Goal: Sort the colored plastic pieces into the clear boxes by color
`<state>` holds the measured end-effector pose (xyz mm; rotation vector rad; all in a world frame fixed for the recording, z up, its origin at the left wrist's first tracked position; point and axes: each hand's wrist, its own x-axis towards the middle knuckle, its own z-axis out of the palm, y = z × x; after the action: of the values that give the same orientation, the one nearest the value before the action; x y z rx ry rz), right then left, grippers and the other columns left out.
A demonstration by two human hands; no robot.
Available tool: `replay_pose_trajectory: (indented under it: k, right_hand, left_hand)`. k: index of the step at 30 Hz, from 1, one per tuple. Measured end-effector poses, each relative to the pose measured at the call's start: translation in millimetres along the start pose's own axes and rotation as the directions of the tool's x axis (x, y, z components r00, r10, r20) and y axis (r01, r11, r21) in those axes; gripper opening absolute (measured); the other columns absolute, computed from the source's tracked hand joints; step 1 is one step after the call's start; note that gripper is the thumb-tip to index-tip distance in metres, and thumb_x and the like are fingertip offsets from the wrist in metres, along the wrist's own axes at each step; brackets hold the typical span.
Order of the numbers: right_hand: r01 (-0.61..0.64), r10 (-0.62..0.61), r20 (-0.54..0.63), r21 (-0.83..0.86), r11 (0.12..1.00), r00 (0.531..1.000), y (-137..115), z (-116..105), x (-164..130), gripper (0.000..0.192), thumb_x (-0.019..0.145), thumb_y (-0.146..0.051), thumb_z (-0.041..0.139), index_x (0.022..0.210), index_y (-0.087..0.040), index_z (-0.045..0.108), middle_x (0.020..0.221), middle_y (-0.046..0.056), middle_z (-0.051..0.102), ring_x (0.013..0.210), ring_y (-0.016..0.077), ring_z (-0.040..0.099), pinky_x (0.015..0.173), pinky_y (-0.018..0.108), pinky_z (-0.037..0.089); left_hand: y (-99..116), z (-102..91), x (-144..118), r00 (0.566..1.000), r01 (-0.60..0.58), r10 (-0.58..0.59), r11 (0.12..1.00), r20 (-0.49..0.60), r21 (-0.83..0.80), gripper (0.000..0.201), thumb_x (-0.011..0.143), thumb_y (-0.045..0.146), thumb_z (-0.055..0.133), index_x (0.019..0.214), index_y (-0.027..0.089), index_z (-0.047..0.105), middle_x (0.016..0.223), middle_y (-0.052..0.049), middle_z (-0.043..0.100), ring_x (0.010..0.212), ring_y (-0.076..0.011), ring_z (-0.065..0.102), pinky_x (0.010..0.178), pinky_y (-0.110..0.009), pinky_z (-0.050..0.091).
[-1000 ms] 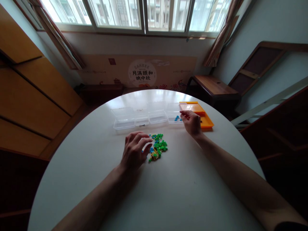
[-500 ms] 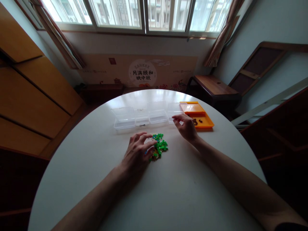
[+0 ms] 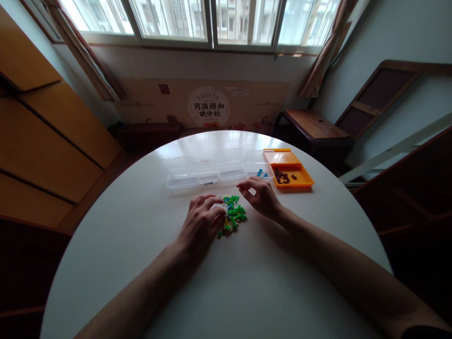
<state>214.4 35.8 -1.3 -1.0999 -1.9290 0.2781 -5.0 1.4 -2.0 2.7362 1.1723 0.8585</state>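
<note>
A small pile of toy building bricks (image 3: 238,214), mostly green with some yellow and blue ones, lies mid-table. At its left side is my left hand (image 3: 202,217), its thumb and index finger drawn together over the bricks; whatever they pinch is hidden. My right hand (image 3: 262,195) hovers past the pile's upper right, fingers bent, a gap showing between thumb and index finger, nothing visible in it. Just beyond it, a few blue bricks (image 3: 260,173) lie in the right-hand compartment of a clear plastic box (image 3: 183,181) with raised lids.
An orange box (image 3: 304,183) with its lid raised holds several dark brown bricks (image 3: 281,176) at the back right. A small dark piece lies by the clear box's front. The round white table (image 3: 116,245) curves away toward a window wall, with a wooden stool (image 3: 316,125) beyond.
My right hand has moved left and nearer, from over the clear box toward the pile, uncovering the blue bricks there. My left thumb and index finger have come closer together.
</note>
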Motion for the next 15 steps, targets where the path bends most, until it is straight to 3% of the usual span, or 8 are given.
replay_pose_trajectory:
  k: [4, 10, 15]
  right_hand:
    - [0.044, -0.048, 0.084, 0.055, 0.998, 0.995, -8, 1, -1, 0.012, 0.083, -0.013, 0.058, 0.085, -0.018, 0.069, 0.080, 0.004, 0.068, 0.075, 0.0161, 0.060, 0.072, 0.029, 0.047]
    - [0.098, -0.133, 0.239, 0.153, 0.983, 0.962, -26, 6, -8, 0.013, 0.087, -0.024, 0.058, 0.088, -0.020, 0.070, 0.082, 0.005, 0.067, 0.077, 0.0161, 0.060, 0.073, 0.028, 0.047]
    - [0.098, -0.157, 0.255, 0.229, 0.968, 0.954, -32, 12, -12, 0.016, 0.090, -0.028, 0.056, 0.088, -0.021, 0.070, 0.083, 0.005, 0.067, 0.077, 0.0162, 0.060, 0.073, 0.028, 0.047]
  left_hand:
    - [1, -0.4, 1, 1.000, 0.006, -0.006, 1.000, -0.028, -0.005, 0.011, 0.089, 0.020, 0.055, 0.085, 0.022, 0.065, 0.107, -0.004, 0.067, 0.111, -0.0231, 0.052, 0.095, -0.042, 0.037]
    - [2, -4.0, 2, 0.980, -0.013, 0.011, 1.000, -0.197, -0.008, 0.007, 0.088, 0.024, 0.058, 0.084, 0.021, 0.063, 0.093, -0.003, 0.070, 0.100, -0.0205, 0.056, 0.091, -0.038, 0.039]
    - [2, -6.5, 3, 0.967, 0.002, -0.004, 1.000, -0.255, -0.007, 0.010, 0.088, 0.028, 0.060, 0.082, 0.021, 0.063, 0.087, -0.002, 0.069, 0.095, -0.0201, 0.057, 0.089, -0.038, 0.040]
